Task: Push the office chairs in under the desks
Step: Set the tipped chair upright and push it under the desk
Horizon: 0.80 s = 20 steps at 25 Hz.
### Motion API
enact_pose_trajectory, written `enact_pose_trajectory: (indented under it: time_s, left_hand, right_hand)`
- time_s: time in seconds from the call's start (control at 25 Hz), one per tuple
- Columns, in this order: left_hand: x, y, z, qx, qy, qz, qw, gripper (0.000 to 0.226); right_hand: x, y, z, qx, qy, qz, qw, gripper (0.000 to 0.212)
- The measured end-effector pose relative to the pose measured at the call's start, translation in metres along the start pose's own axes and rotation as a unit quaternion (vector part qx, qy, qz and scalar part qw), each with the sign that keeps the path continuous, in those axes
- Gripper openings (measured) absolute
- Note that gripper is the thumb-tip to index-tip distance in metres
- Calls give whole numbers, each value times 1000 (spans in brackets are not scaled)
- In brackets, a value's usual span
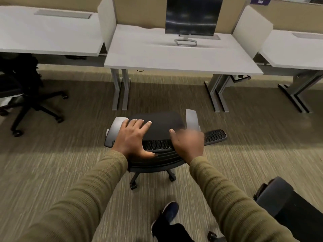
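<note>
Carpeted office, desk ahead | left hand spread flat on chair backrest | right hand blurred, grip unclear

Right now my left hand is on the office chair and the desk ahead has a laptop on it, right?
No laptop: the head view shows a monitor on that desk. Your left hand is on the office chair.
</note>
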<state>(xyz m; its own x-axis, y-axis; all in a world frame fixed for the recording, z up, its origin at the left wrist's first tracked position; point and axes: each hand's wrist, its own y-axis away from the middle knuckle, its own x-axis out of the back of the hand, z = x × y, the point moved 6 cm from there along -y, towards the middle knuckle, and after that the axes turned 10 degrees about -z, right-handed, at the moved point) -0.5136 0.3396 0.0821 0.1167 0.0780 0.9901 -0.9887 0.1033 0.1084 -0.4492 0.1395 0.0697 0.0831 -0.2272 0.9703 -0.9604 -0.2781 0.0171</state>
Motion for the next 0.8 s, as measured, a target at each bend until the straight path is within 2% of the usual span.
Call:
enact_pose_trajectory:
  time_s: [0.24, 0.52, 0.8]
  left_hand:
    - [19, -65, -46, 5, -28, 25, 999, 122]
    - [36, -172, -104, 24, -60, 14, 998, 116]
    - [49, -281, -147, 12, -69, 0, 998, 103]
  right_hand:
    - [-8, -89, -19, 11, 1, -5, 1000, 63]
    - [-10, -208, -31, 87, 20, -25, 996, 60]
    - [-11, -325, -29, 79, 0, -43, 996, 57]
